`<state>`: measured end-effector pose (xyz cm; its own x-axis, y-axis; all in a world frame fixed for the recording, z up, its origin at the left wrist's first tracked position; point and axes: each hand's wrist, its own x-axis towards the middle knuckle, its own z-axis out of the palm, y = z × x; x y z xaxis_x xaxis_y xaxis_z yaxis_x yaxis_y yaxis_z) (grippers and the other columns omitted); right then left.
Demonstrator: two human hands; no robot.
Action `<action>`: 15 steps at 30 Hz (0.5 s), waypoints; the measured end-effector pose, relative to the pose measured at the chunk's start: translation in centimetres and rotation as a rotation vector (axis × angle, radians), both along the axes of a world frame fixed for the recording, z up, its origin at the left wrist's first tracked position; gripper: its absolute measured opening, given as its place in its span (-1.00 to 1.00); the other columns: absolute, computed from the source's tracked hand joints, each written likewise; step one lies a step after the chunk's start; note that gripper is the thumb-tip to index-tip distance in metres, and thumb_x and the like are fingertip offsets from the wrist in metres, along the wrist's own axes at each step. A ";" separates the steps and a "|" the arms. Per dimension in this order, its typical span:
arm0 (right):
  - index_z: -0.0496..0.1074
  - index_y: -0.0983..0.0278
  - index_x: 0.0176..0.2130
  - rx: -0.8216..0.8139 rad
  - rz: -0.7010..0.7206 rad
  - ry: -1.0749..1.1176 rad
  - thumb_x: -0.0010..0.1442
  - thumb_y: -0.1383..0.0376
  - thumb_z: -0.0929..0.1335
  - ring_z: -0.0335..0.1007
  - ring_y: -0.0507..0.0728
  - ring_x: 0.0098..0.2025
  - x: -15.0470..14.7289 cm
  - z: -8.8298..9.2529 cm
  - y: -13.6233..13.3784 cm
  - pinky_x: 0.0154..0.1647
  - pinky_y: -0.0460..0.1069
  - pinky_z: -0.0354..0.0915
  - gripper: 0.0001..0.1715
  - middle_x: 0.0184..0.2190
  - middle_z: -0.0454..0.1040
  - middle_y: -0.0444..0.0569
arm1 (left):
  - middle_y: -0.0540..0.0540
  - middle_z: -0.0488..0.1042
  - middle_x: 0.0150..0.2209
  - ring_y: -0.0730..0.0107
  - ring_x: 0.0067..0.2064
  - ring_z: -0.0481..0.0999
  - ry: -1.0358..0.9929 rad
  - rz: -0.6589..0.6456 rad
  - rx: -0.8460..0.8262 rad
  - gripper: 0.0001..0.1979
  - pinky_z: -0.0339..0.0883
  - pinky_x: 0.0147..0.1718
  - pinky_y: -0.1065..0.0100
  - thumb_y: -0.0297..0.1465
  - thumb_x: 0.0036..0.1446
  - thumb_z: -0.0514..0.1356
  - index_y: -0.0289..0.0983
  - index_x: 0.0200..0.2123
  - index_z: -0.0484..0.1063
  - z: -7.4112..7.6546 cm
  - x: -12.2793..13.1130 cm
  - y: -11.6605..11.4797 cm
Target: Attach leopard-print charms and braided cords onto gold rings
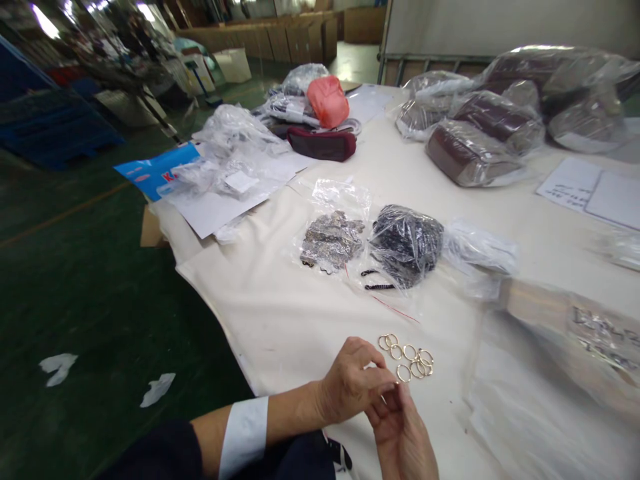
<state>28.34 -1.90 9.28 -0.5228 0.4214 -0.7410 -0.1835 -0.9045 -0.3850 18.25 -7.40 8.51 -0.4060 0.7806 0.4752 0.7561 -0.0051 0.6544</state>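
Note:
My left hand and my right hand meet at the near edge of a cloth-covered table. Both are closed in a pinch, fingertips together around a small item I cannot make out. Just beyond them several gold metal rings lie loose on the cloth. Farther back sit a clear bag of silver metal parts and a clear bag of black parts, with a few black pieces spilled beside it.
Plastic-wrapped dark red bags pile at the back right. Papers, a red pouch, an orange bag and crumpled plastic lie farther back. Clear plastic sheets cover the right. Green floor lies left.

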 end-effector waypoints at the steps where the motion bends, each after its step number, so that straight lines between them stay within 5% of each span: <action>1: 0.50 0.28 -0.43 0.073 -0.007 -0.043 -0.17 0.04 0.52 0.49 0.11 -0.35 0.2 -0.2 -0.3 -0.34 -0.02 0.43 -0.61 -0.39 0.58 -0.04 | -0.05 0.44 -0.37 0.44 -0.28 0.40 -0.124 -0.013 -0.023 -0.85 0.24 -0.18 0.36 -0.33 0.15 0.16 -0.23 -0.37 0.51 0.1 0.1 0.0; 5: 0.48 0.29 -0.20 0.714 0.103 -0.427 0.02 -0.08 0.36 0.50 0.17 -0.31 1.4 -1.0 -2.4 -0.24 0.04 0.38 -0.46 -0.26 0.56 0.05 | -0.08 0.44 -0.41 0.43 -0.33 0.43 -0.586 0.064 -0.080 -0.78 0.29 -0.28 0.41 -0.29 0.15 0.17 -0.30 -0.39 0.53 0.8 0.0 0.3; 8: 0.36 0.29 0.00 1.142 0.218 -0.593 0.13 -0.07 0.27 0.50 0.19 -0.29 1.9 -0.9 -3.1 -0.22 0.05 0.34 -0.38 -0.11 0.49 0.13 | -0.09 0.45 -0.42 0.41 -0.33 0.43 -0.710 0.130 -0.087 -0.81 0.30 -0.29 0.41 -0.31 0.11 0.21 -0.32 -0.41 0.52 1.2 -0.8 0.7; 10: 0.28 0.27 0.01 1.054 0.210 -0.531 0.14 -0.09 0.26 0.49 0.14 -0.42 1.9 -0.5 -2.6 -0.40 0.01 0.37 -0.39 -0.23 0.51 0.09 | -0.11 0.47 -0.42 0.41 -0.33 0.44 -0.723 0.006 -0.090 -0.79 0.30 -0.29 0.41 -0.29 0.10 0.22 -0.32 -0.40 0.54 1.2 -1.3 0.7; 12: 0.25 0.24 -0.08 0.791 0.173 -0.395 0.11 -0.10 0.29 0.45 0.10 -0.53 1.7 -0.1 -1.4 -0.57 -0.04 0.35 -0.43 -0.38 0.52 -0.02 | -0.12 0.48 -0.43 0.41 -0.34 0.44 -0.734 -0.119 -0.088 -0.75 0.30 -0.29 0.42 -0.24 0.10 0.21 -0.32 -0.39 0.56 1.1 -1.5 0.5; 15: 0.30 0.27 -0.30 0.473 0.216 -0.219 0.00 -0.09 0.38 0.42 0.09 -0.57 1.4 0.1 0.3 -0.65 -0.08 0.33 -0.49 -0.51 0.50 -0.07 | -0.13 0.48 -0.45 0.43 -0.37 0.44 -0.751 -0.161 -0.090 -0.67 0.30 -0.33 0.43 -0.16 0.11 0.19 -0.32 -0.38 0.57 0.6 -1.5 0.2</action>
<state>29.77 -1.59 9.34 -0.4894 0.6345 -0.5982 0.1164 -0.6323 -0.7659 16.72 -7.18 9.14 -0.4725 0.8800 0.0492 0.1042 0.0003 0.9946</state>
